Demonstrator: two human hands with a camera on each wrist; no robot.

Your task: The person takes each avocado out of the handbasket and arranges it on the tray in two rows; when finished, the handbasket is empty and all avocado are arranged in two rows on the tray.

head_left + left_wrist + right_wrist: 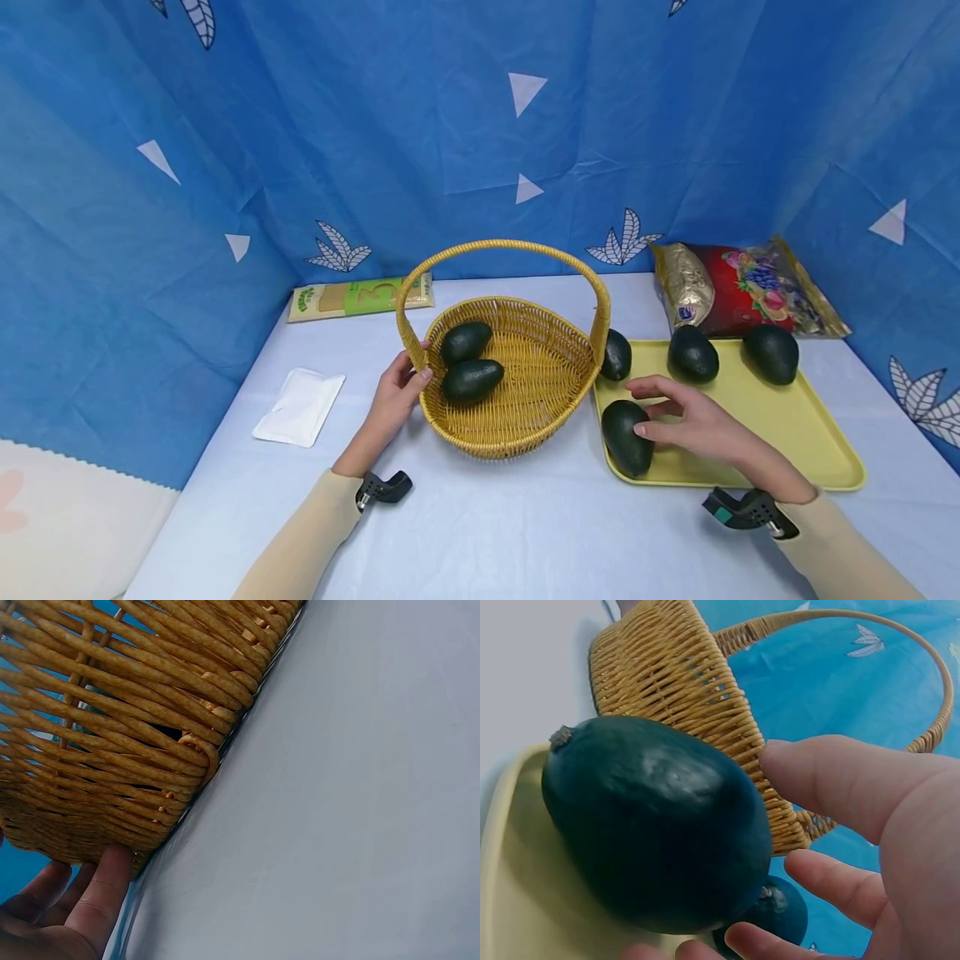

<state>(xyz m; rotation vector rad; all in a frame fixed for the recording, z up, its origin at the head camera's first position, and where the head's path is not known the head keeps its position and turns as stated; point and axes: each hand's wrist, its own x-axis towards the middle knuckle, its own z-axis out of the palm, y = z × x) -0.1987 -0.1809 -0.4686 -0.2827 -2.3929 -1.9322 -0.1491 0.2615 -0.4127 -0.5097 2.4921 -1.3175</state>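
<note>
A wicker basket (532, 383) with a tall arched handle stands mid-table, two dark green avocados (472, 382) lying in its left side. My left hand (397, 387) grips the basket's left rim by the foot of the handle, thumb over the edge; in the left wrist view its fingers (105, 896) lie against the woven wall. Over the left end of a yellow tray (757, 425), my right hand (693, 421) reaches around the nearest avocado (627, 437) with thumb and fingers spread. In the right wrist view that avocado (656, 825) appears free of the fingers' grasp.
Several more avocados, such as one at the tray's back (693, 354), lie along its far side. Behind the tray lies a red and gold food bag (750, 287). A flat green and beige packet (352, 298) lies back left, a white sachet (300, 407) nearer.
</note>
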